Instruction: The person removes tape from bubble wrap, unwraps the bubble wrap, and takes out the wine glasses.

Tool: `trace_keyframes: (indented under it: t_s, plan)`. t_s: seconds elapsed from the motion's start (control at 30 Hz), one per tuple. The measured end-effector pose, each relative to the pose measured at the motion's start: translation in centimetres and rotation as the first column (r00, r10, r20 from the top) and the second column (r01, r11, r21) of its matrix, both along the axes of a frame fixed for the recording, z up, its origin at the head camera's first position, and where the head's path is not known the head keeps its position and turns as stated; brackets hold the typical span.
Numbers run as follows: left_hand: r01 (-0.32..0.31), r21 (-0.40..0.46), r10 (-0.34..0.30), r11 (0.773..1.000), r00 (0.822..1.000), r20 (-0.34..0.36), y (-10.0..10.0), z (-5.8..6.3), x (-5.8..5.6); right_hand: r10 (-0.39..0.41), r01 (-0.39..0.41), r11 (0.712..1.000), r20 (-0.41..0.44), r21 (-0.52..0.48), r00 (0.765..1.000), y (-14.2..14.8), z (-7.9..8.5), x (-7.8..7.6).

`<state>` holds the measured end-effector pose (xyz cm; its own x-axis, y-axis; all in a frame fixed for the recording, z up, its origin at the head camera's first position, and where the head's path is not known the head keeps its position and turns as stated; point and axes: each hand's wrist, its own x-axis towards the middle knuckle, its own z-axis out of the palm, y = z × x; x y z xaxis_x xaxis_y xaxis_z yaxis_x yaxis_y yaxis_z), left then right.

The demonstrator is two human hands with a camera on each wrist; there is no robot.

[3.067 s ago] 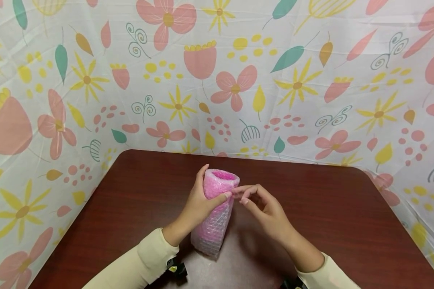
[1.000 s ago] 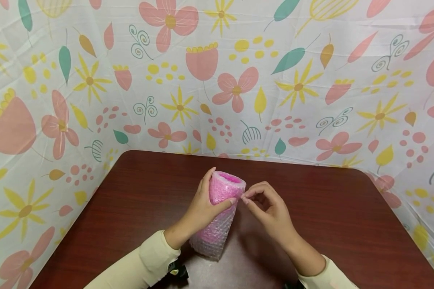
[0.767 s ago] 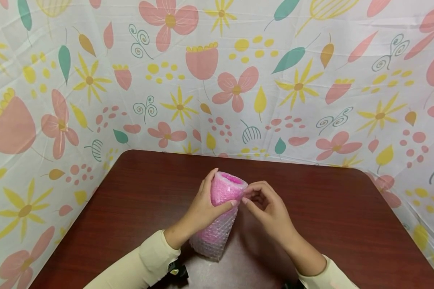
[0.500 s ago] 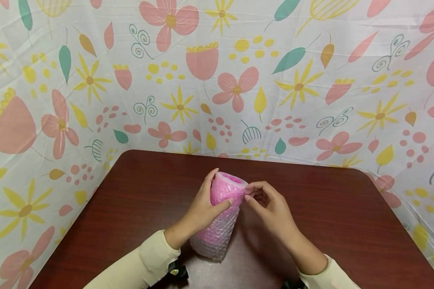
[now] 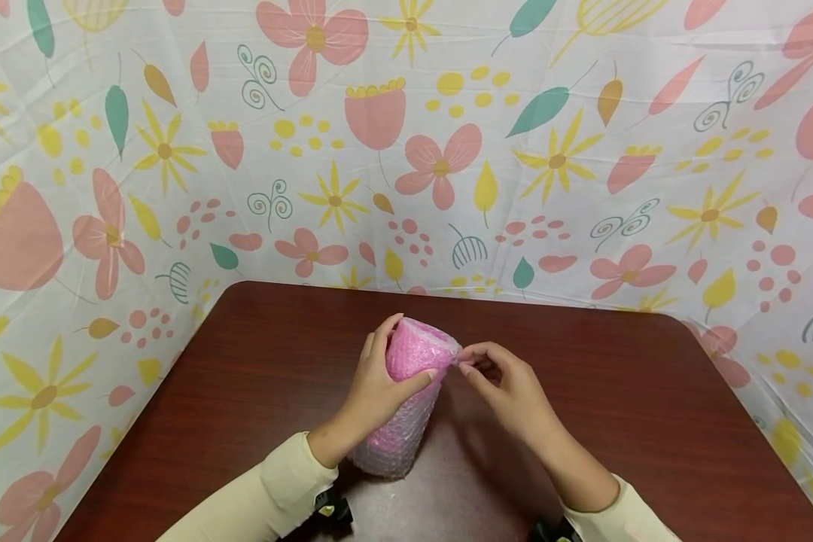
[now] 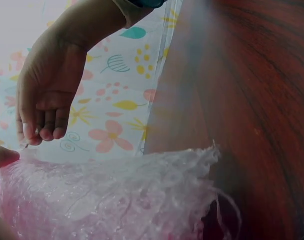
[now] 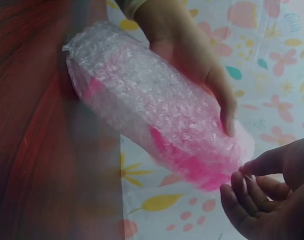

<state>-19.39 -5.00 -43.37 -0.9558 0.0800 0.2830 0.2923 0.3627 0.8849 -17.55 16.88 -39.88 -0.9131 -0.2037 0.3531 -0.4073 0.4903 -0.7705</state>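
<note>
A pink, tube-like thing wrapped in clear bubble wrap [image 5: 403, 421] leans to the right over the table, its hollow top end facing up and away. My left hand [image 5: 373, 384] grips its upper part from the left, thumb across the front and fingers round the back. At the rim's right side, my right hand [image 5: 515, 391] pinches a small bit of the wrap between thumb and index finger. In the right wrist view the wrap [image 7: 156, 100] shows pink patches beneath, and the pinching fingertips [image 7: 244, 172] meet at its end. Loose wrap edges hang at the lower end in the left wrist view.
The dark reddish-brown table [image 5: 616, 406] extends around both hands. Behind it and at the sides hangs a white cloth [image 5: 406, 248] printed with flowers and leaves. Black straps with small devices [image 5: 332, 508] sit at the wrists, by the cream sleeves [image 5: 271, 482].
The right thumb and index finger, apart three seconds ago, now meet on the wrap by the rim. The wrapped tube leans further right, and its lower end has shifted slightly left.
</note>
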Motion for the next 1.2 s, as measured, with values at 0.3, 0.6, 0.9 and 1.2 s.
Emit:
trace_keyframes:
  t_s: [0.3, 0.6, 0.9, 1.2]
  plan:
    - [-0.03, -0.037, 0.029, 0.999, 0.999, -0.015, -0.08, -0.02, -0.02, 0.007, -0.008, 0.998, 0.025, 0.066, 1.0, 0.07, 0.27, 0.07]
    - [-0.047, -0.063, 0.046, 0.997, 0.999, -0.019, -0.16, 0.24, 0.1, 0.026, -0.029, 0.998, 0.05, 0.047, 0.998, 0.15, 0.33, 0.08]
    - [-0.05, -0.062, 0.047, 0.997, 0.998, -0.041, -0.3, 0.22, -0.1, 0.063, -0.063, 0.998, 0.037, -0.013, 0.997, 0.15, 0.37, 0.14]
    - [-0.029, -0.066, 0.026, 0.997, 0.999, -0.044, -0.25, -0.04, -0.14, 0.176, -0.169, 0.974, 0.033, -0.154, 0.984, -0.01, 0.37, 0.37]
